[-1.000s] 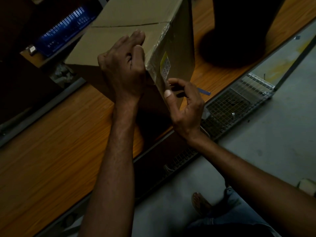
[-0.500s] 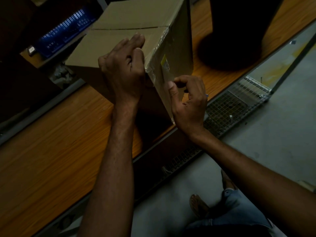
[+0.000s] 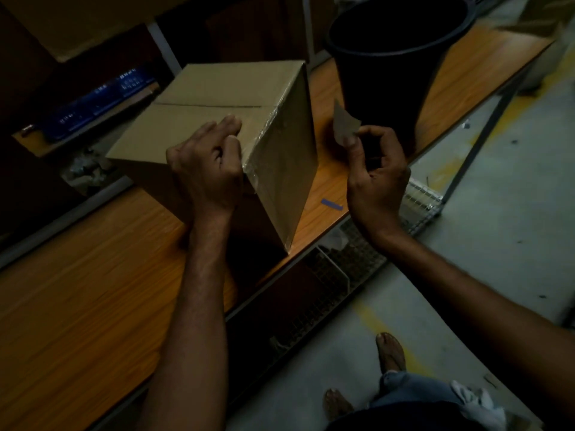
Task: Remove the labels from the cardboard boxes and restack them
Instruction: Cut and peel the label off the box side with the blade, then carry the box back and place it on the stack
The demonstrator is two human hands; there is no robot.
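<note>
A closed cardboard box (image 3: 224, 98) stands on the wooden table (image 3: 77, 300), its near top edge covered in clear tape. My left hand (image 3: 207, 169) holds that taped near edge, fingers curled over the top. To the right of the box, my right hand (image 3: 375, 175) pinches a peeled label (image 3: 343, 124) between thumb and fingers, lifted clear of the box. The box's right side face (image 3: 289, 163) shows no label.
A black bucket (image 3: 392, 57) stands on the table just behind my right hand. A small blue strip (image 3: 331, 204) lies near the table edge. A wire mesh rack (image 3: 351, 262) sits below the table edge; grey floor lies to the right.
My right hand has pulled the label off the box's side face and moved it away to the right. My left hand kept its hold on the box edge.
</note>
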